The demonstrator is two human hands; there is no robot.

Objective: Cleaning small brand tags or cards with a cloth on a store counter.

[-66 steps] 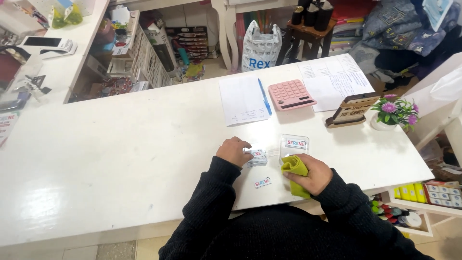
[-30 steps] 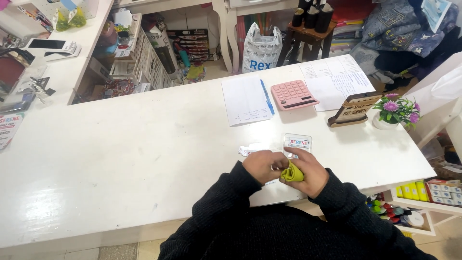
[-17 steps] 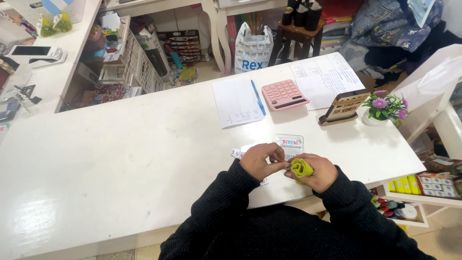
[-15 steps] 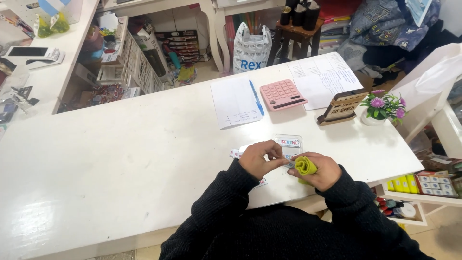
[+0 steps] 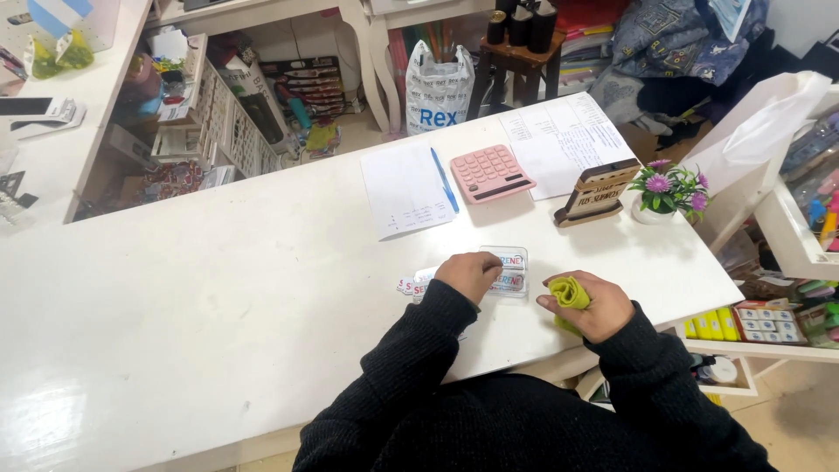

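The right hand is gripping a rolled green cloth, likely soft, light and best pinched around its coil, while the left hand, at its nine o'clock, is pressing curled fingers onto small labels lying on the white tabletop.

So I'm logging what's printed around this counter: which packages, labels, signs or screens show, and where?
Clear packet: under left hand, flat, red-blue labels.
Small stickers: left of it, white.
Wooden sign: beside flower pot, brown, dark lettering.
Plastic bag: floor beyond counter, white, blue print.
Printed sheets: far edge, white.
Right hand: holds green roll.
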